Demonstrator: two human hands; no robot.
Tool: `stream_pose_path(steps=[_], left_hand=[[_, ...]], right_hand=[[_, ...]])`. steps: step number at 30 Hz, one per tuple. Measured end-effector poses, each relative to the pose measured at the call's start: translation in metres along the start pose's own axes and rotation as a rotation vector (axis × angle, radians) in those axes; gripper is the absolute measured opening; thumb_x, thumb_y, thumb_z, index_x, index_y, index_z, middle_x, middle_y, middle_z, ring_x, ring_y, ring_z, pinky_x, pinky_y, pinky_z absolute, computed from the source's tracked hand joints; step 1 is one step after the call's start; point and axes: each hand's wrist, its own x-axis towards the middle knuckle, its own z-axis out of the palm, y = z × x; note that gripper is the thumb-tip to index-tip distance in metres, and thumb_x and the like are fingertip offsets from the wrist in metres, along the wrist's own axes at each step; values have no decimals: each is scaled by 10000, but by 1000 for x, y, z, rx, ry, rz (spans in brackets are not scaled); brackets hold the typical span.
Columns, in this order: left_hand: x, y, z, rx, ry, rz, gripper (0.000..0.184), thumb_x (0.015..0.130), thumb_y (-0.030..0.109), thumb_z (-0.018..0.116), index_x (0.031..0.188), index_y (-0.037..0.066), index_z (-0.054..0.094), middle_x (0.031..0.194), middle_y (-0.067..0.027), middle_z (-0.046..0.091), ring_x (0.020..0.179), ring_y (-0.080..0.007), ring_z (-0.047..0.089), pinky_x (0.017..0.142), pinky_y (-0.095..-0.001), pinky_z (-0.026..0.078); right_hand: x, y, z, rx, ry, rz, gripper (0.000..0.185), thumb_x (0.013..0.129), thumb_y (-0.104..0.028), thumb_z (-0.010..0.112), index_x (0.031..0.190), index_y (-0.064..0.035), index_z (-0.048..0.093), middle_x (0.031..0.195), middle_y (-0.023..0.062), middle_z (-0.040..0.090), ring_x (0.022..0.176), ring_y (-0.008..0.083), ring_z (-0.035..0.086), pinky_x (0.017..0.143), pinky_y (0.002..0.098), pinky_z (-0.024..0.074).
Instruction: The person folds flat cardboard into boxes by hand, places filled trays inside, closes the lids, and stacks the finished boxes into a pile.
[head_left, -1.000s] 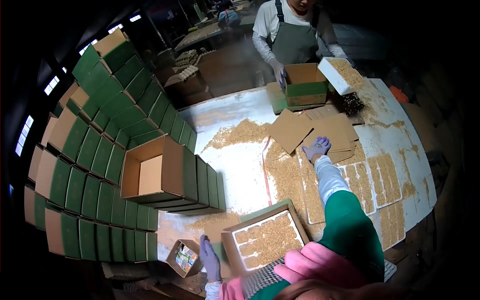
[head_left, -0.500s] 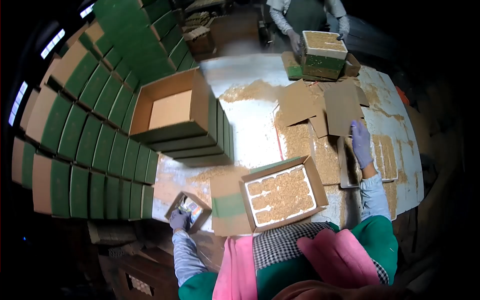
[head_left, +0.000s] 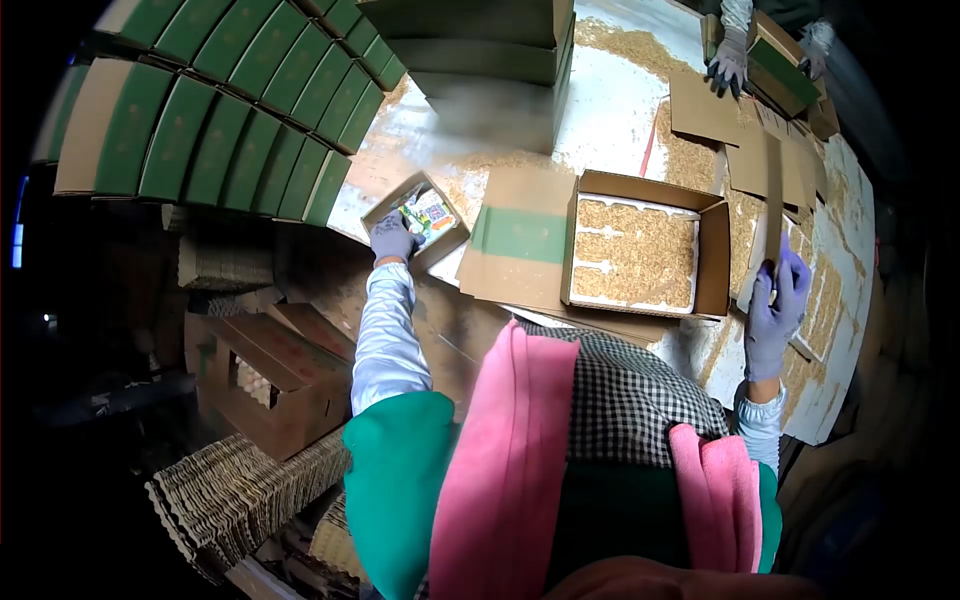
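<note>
Nearest, on the wearer's side of the open carton (head_left: 712,262), lies a pink cloth (head_left: 505,420) over a green sleeve (head_left: 400,490). Low to the carton's left, below the tabletop (head_left: 612,108), sit a brown box with a cut-out (head_left: 300,365) and a pile of ridged trays (head_left: 225,490).

Left of the open carton, past a green-banded cardboard panel (head_left: 522,195), the left hand (head_left: 393,238) reaches into a small box (head_left: 447,247). Its fingers are at the printed papers (head_left: 434,214) (whether they pinch any, I cannot tell). The box probably stands there to keep the papers within easy reach. They look glossy and bright, white with green and blue and perhaps a square code.

Just right of the carton, the right hand (head_left: 778,308) has its fingers closed on a cardboard sheet (head_left: 773,195), gripped low and held on edge, perhaps to keep it above the carton's wall. It is plain brown and thin, seen nearly edge-on. Inside the carton, tan, flaky fill (head_left: 645,255) covers most of a white tray.

Beyond the carton to the right lie loose cardboard pieces (head_left: 703,108), then a co-worker's hand (head_left: 730,65) near another carton (head_left: 775,75). Beyond it to the left rise stacked green boxes (head_left: 480,60).
</note>
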Motion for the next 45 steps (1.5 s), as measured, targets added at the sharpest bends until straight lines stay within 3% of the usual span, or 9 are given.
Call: stream_pose_path(steps=[10, 16, 21, 23, 25, 30, 35, 39, 45], left_hand=[[-77, 70, -86, -958, 142, 189, 203, 722, 120, 828, 734, 0, 665, 684, -46, 656, 617, -97, 588, 596, -245, 473], [-168, 250, -46, -271, 174, 1389, 263, 862, 326, 660, 935, 77, 706, 893, -87, 701, 838, -257, 675, 790, -357, 518], [-181, 218, -135, -395, -19, 839, 251, 888, 285, 643, 944, 50, 706, 930, -109, 701, 870, -287, 677, 812, -368, 528], [-180, 257, -111, -462, 89, 1147, 274, 934, 320, 578, 1001, 82, 696, 967, -103, 697, 999, -276, 644, 1021, -424, 419], [-158, 262, -41, -160, 11, 1234, 311, 950, 343, 545, 1051, 96, 704, 1036, -84, 700, 1058, -270, 622, 1082, -499, 329], [-162, 271, -28, 609, -101, 1186, 334, 918, 439, 541, 964, 153, 706, 967, -18, 694, 1039, -232, 619, 1156, -507, 235], [-166, 254, -55, -67, 85, 1417, 383, 852, 204, 642, 1209, 69, 622, 1219, -149, 610, 1227, -292, 527, 1159, -467, 274], [-145, 210, -47, -974, -407, 569, 870, 888, 319, 691, 1540, 26, 195, 1531, -185, 341, 1384, -303, 371, 1130, -391, 343], [-139, 258, 52, -1060, -221, 417, 821, 743, 293, 862, 1341, -18, 394, 1229, -138, 563, 1114, -229, 567, 988, -344, 471]], right_hand=[[-5, 1, 1, 90, 38, 210, 429, 951, -16, 574, 1378, -44, 557, 1089, 48, 511, 928, 107, 533, 807, 234, 464], [-20, -33, 89, 170, -537, 72, 590, 883, -224, 639, 1418, -74, 440, 963, 195, 592, 834, 342, 624, 751, 415, 506], [-29, -28, 145, 315, -1061, 283, 368, 889, -242, 547, 1154, 7, 490, 947, 299, 644, 857, 454, 636, 815, 517, 488], [-26, 3, 171, 306, -1176, -524, 361, 894, -310, 555, 1088, -6, 560, 1011, 265, 659, 886, 442, 649, 809, 497, 497], [8, -13, 118, 128, -1114, 50, 377, 888, -349, 549, 1081, -30, 603, 1101, 224, 657, 952, 396, 654, 839, 460, 507], [-29, 44, 128, -263, -1051, 75, 657, 871, -379, 547, 1415, -39, 404, 1218, 259, 596, 1091, 374, 616, 954, 438, 468], [8, 44, 64, -56, -983, 191, 684, 889, -421, 569, 1407, 4, 432, 1106, 243, 620, 1083, 332, 620, 934, 408, 488], [29, 63, 21, 224, -860, 565, 723, 888, -477, 592, 1422, -15, 437, 1129, 254, 606, 1131, 323, 589, 979, 409, 455], [-17, 100, 77, 98, -804, 221, 799, 809, -407, 720, 1467, -81, 405, 1246, 233, 530, 1228, 360, 501, 1046, 408, 404]])
